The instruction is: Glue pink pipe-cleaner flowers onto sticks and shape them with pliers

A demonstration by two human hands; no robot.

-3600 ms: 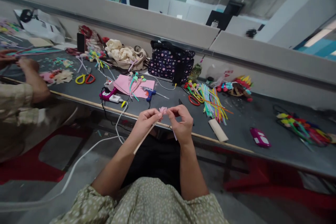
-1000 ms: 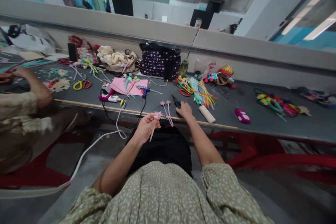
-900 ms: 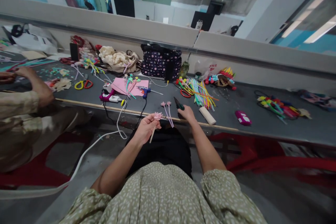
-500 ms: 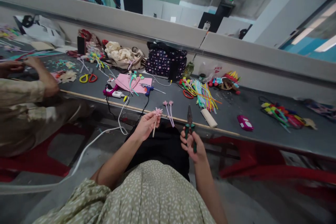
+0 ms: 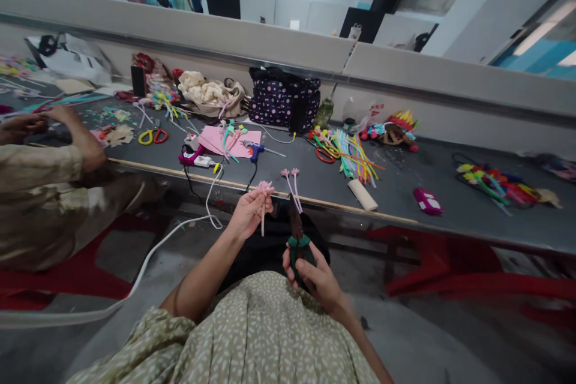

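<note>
Between the fingertips of my left hand [image 5: 246,213] is a pink craft flower [image 5: 265,187] on a pale stem, held upright just off the table's front edge. My right hand [image 5: 310,270] is wrapped round the green handles of a pair of pliers [image 5: 297,240]. Their dark jaws point up and away from me, to the right of the flower and apart from it. Beyond the jaws, two small pink flowers on lilac stems [image 5: 292,186] lie over the table edge; the jaw tips overlap the stems in view, and I cannot tell if they touch.
On the grey table [image 5: 252,177] lie a blue glue gun [image 5: 256,150], pink paper [image 5: 211,139], a bundle of pipe cleaners [image 5: 355,159], a beige roll [image 5: 362,195] and a magenta box [image 5: 428,201]. A white cable [image 5: 157,246] hangs at left. Beside me sits another person [image 5: 49,180].
My right hand has brought the pliers left and lower, nearer the flower. My left hand has barely moved and keeps hold of the flower. The view has shifted slightly.
</note>
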